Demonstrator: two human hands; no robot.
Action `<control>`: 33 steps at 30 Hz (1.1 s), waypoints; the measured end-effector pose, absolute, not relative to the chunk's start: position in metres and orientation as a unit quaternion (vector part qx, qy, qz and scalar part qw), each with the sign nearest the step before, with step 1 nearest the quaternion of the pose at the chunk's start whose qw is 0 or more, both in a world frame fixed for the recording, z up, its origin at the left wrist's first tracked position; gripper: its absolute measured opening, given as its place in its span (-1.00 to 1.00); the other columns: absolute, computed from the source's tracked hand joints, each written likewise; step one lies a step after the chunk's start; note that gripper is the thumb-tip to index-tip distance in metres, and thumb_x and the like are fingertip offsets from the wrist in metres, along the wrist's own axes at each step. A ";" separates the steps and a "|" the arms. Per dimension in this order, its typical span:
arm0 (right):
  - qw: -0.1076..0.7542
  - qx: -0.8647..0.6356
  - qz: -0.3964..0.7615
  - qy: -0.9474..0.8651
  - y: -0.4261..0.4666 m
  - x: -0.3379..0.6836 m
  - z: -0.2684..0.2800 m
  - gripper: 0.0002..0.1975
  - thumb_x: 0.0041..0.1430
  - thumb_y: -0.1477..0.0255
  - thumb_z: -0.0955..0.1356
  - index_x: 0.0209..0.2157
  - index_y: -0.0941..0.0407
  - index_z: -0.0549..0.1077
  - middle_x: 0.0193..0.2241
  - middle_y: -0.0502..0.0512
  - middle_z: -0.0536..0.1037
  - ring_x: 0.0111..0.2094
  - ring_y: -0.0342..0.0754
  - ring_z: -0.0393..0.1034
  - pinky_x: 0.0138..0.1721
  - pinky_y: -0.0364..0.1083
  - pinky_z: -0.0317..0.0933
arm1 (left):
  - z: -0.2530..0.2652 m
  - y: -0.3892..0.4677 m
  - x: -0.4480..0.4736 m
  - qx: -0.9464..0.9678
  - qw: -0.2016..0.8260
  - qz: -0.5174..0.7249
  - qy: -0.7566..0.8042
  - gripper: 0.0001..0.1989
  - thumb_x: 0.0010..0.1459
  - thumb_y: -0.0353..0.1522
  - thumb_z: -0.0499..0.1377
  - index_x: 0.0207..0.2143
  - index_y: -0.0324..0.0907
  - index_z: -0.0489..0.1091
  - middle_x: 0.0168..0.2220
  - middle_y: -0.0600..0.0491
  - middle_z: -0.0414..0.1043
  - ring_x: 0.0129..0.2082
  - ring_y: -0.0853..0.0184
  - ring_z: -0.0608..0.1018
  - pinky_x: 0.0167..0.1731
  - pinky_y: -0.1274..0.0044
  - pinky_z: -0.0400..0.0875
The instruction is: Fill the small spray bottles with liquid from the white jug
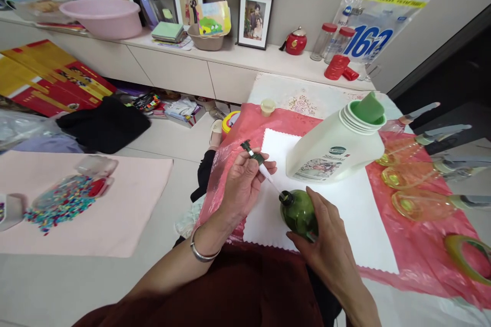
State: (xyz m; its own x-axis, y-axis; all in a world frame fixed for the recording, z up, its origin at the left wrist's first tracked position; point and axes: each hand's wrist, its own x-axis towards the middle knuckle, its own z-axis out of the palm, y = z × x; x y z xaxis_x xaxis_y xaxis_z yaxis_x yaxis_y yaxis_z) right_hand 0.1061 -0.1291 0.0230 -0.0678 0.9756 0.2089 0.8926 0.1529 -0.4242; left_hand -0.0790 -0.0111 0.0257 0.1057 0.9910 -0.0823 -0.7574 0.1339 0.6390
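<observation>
My left hand (245, 179) pinches a dark green pump head (258, 158) with a pale dip tube that slants down to the mouth of a green bottle (299, 214). Wrapped round that bottle's side, my right hand (326, 225) holds it tilted over a white scalloped sheet (345, 219). Just behind stands a large cream jug (333, 143), uncapped, with a green piece (370, 108) at its opening. Whether the tube's tip is inside the bottle neck is hard to make out.
Several clear bottles with pump tops (414, 176) lie at the right on red plastic (406, 245), near a tape roll (468, 258). A small cup (267, 107) stands at the back. Left, colourful small pieces (65, 204) lie on a pink sheet (141, 204).
</observation>
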 end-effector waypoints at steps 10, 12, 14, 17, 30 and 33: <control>0.244 -0.655 0.149 -0.700 -0.128 0.101 0.027 -0.12 0.26 0.29 0.42 0.46 -0.05 -0.09 0.27 0.22 0.21 0.25 0.24 0.16 0.13 0.29 0.32 | 0.015 -0.037 -0.064 0.266 0.751 0.549 0.254 -0.56 0.00 -0.17 0.51 -0.13 -0.14 0.50 -0.19 0.05 0.60 -0.18 0.24 0.66 -0.04 0.36 0.45; 0.246 -0.656 0.157 -0.696 -0.129 0.100 0.029 -0.13 0.27 0.31 0.42 0.46 -0.03 -0.08 0.28 0.25 0.18 0.26 0.25 0.15 0.15 0.29 0.31 | 0.014 -0.039 -0.063 0.282 0.749 0.543 0.253 -0.57 0.00 -0.17 0.50 -0.13 -0.14 0.51 -0.20 0.03 0.61 -0.16 0.23 0.64 -0.07 0.39 0.42; 0.255 -0.656 0.164 -0.691 -0.130 0.101 0.029 -0.14 0.28 0.30 0.42 0.46 -0.02 -0.07 0.28 0.26 0.16 0.26 0.24 0.16 0.15 0.27 0.32 | 0.012 -0.041 -0.063 0.302 0.749 0.534 0.251 -0.58 0.02 -0.17 0.49 -0.13 -0.14 0.52 -0.21 0.02 0.61 -0.15 0.24 0.61 -0.08 0.42 0.40; 0.269 -0.652 0.174 -0.688 -0.130 0.102 0.025 -0.15 0.30 0.26 0.41 0.46 -0.03 -0.06 0.26 0.25 0.18 0.25 0.22 0.18 0.14 0.24 0.34 | 0.006 -0.043 -0.063 0.323 0.751 0.519 0.252 -0.61 0.06 -0.19 0.47 -0.12 -0.14 0.54 -0.18 0.00 0.62 -0.10 0.25 0.59 -0.02 0.43 0.37; 0.298 -0.654 0.183 -0.671 -0.134 0.101 0.022 -0.24 0.32 0.18 0.39 0.42 -0.04 0.01 0.25 0.19 0.25 0.22 0.21 0.22 0.12 0.24 0.32 | 0.000 -0.042 -0.066 0.349 0.766 0.469 0.266 -0.60 0.04 -0.18 0.48 -0.11 -0.15 0.57 -0.13 -0.03 0.60 -0.08 0.24 0.54 -0.01 0.44 0.35; 0.298 -0.653 0.192 -0.669 -0.134 0.100 0.021 -0.25 0.32 0.18 0.38 0.42 -0.01 0.03 0.25 0.20 0.24 0.23 0.19 0.22 0.15 0.21 0.31 | 0.001 -0.040 -0.068 0.350 0.762 0.468 0.279 -0.60 0.00 -0.19 0.50 -0.14 -0.15 0.60 -0.21 0.02 0.56 -0.18 0.32 0.51 -0.11 0.50 0.35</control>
State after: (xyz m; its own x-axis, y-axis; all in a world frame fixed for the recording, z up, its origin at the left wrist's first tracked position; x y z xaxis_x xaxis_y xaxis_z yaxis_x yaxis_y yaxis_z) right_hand 0.0998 -0.1340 0.0206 0.0311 0.9884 0.1487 0.7595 0.0734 -0.6464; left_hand -0.0681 -0.0404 0.0011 0.4058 0.9087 -0.0977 -0.5180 0.3168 0.7946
